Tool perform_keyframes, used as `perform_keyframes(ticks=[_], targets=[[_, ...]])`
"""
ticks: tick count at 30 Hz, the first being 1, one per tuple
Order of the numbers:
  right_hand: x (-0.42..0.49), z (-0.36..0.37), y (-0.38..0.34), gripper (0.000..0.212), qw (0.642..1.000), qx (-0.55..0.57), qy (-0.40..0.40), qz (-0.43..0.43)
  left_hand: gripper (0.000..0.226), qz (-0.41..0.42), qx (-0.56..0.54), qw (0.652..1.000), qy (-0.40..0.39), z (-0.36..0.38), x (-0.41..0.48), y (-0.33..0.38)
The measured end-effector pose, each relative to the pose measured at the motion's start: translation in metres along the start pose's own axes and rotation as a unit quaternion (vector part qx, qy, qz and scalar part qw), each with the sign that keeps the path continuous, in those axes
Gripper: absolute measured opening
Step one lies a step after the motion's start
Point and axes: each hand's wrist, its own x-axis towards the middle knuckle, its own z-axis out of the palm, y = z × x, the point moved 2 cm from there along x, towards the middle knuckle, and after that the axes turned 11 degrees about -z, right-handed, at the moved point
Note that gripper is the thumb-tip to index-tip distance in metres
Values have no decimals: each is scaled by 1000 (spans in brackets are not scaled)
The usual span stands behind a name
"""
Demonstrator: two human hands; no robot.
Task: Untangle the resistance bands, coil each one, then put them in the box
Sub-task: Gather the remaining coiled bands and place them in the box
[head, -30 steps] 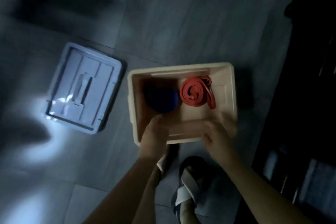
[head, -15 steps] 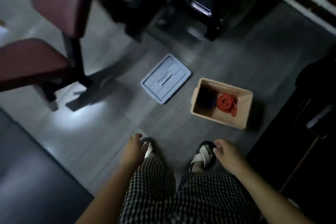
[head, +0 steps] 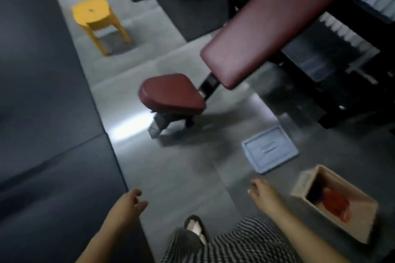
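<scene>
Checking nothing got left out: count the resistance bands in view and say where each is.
2. A red band and a dark blue band lie side by side in the box. The picture is blurred, so another could be hidden.

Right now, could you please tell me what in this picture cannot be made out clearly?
- Head view, box: motion blur smears the red band; its coil cannot be confirmed.
- Dark blue band: shadowed by the box wall, shape unclear.
- Lid: blur hides its handle detail.
- Left hand and right hand: forearms cut off by the bottom edge.
- Bench: upper end cut off by the top edge.
</scene>
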Motion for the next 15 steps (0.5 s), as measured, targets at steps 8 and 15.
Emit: perform_keyframes(ticks=[8, 15], targets=[[129, -21, -159, 36, 998, -49, 3, -41, 47, 27, -103, 994, -2, -131, 109, 33], [267, -78, -337, 37, 992, -86, -1, -87, 43, -11, -50, 998, 39, -287, 210, -3]])
